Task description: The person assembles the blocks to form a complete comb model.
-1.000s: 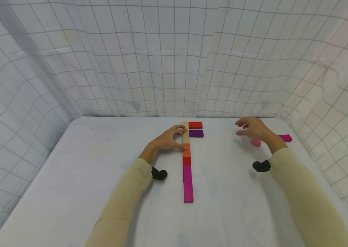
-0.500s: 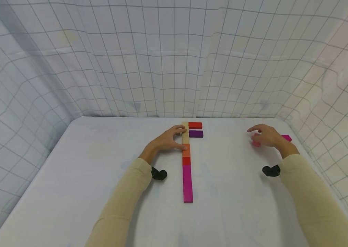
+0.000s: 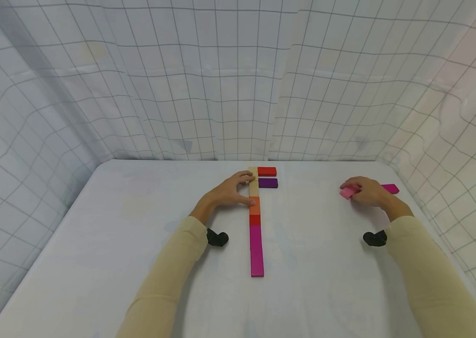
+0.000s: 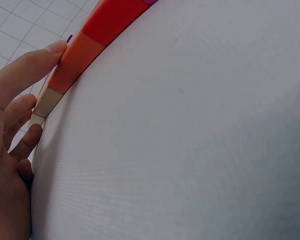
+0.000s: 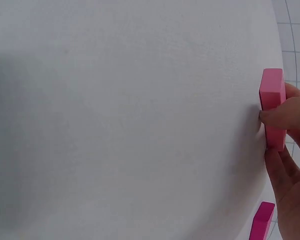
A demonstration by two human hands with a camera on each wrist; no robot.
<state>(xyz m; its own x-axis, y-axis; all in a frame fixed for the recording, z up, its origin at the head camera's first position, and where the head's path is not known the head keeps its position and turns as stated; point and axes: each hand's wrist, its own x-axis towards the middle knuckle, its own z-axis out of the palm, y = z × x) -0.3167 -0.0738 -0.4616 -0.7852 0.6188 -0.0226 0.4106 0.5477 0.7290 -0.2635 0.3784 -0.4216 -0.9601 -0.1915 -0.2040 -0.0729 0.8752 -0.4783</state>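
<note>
My right hand (image 3: 366, 191) pinches a light pink block (image 5: 273, 90) between thumb and fingers, over the right side of the table. Just beyond that hand lies a magenta block (image 3: 390, 188), seen partly at the bottom of the right wrist view. My left hand (image 3: 231, 190) rests against a straight row of blocks, its fingers relaxed. Its thumb touches an orange block (image 4: 76, 61), while the other fingertips lie at the beige blocks (image 3: 254, 188). Nearer me, the row continues with a red block (image 3: 255, 220) and magenta pieces (image 3: 257, 251).
Right of the row's far end sit a second red block (image 3: 267, 172) and a purple block (image 3: 268, 183), both lying crosswise. The white table (image 3: 170, 277) is bordered by grid-patterned cloth (image 3: 238, 80) at the back and sides.
My right hand has moved right and toward me, then taken hold of the light pink block, which now sits tilted in its fingers. The left hand has stayed at the row.
</note>
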